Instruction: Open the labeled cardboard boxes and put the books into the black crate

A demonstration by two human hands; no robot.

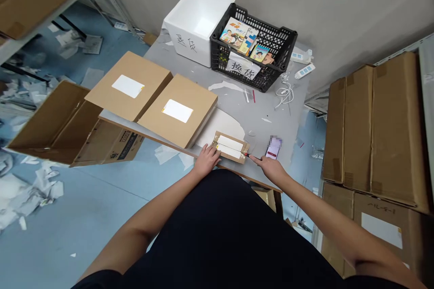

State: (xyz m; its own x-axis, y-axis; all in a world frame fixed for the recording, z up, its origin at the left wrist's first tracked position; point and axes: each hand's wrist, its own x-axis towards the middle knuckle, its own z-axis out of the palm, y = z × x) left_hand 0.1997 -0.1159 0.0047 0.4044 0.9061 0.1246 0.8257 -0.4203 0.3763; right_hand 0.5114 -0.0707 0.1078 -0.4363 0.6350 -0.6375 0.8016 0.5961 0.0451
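**Left hand** [205, 160]: laid on the near left end of the small cardboard mailer [231, 147], fingers slightly spread and resting flat; no pinch is shown.

**Right hand** [269, 168]: fingers and thumb pressed together in a pinch on a red-handled tool [249, 156], its exact kind too small to tell. The thin tip is directed leftward, at the right end of the mailer.

**Mailer**: set on the grey tabletop [291, 131] between the two hands, its long axis running left to right across the body. A white label is carried on top, crossed lengthwise by a thin dark line. The right hand's tool is nearer the right end; the left hand is in contact with the left end.

**Beyond the hands**: two larger flat cardboard mailers [152, 97] with white labels are placed ahead and to the left of the left hand. A phone [274, 148] with a blurred screen lies just ahead of the right hand. A black plastic crate [252, 47] holding picture books and a white foam box [193, 22] are stood well ahead of both hands. An open cardboard carton [71, 126] is located off the tabletop's left edge, beyond the left hand.
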